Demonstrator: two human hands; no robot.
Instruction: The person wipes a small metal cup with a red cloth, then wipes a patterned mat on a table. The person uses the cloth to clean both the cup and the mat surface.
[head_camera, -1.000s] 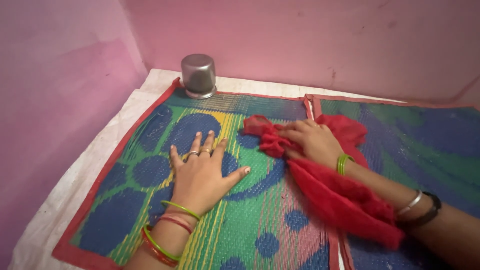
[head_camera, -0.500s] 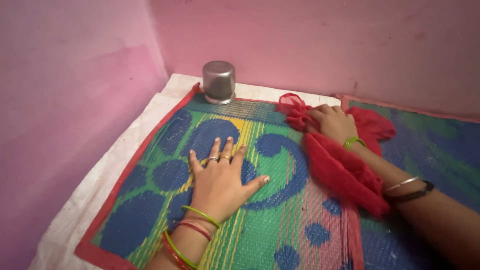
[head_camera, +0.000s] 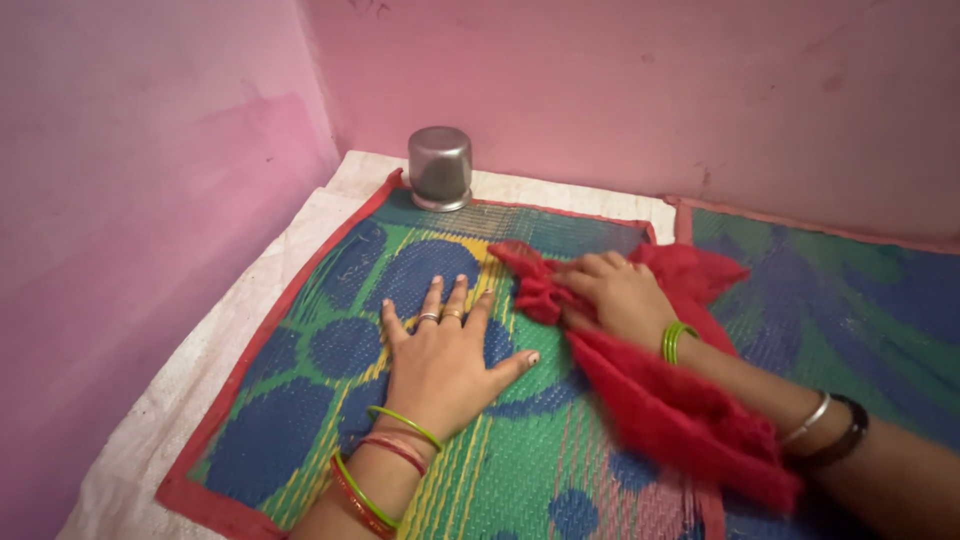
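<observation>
While the left hand lies flat on the woven mat, palm down, its fingers are spread and released, grasping nothing; rings sit on two of them and green and red bangles circle the wrist. Just to its right, the right hand presses down on a crumpled red cloth, its fingers curled over a bunched part of the fabric and gripping it against the mat. That cloth lies across the seam where the blue, green and yellow mat with its red border meets a second mat of similar colours, and it trails back under the right forearm toward the wrist bangles. Near the far corner, an upturned metal pot stands on the mat's edge close to the pink wall. A white sheet shows beneath the mat's left side.
</observation>
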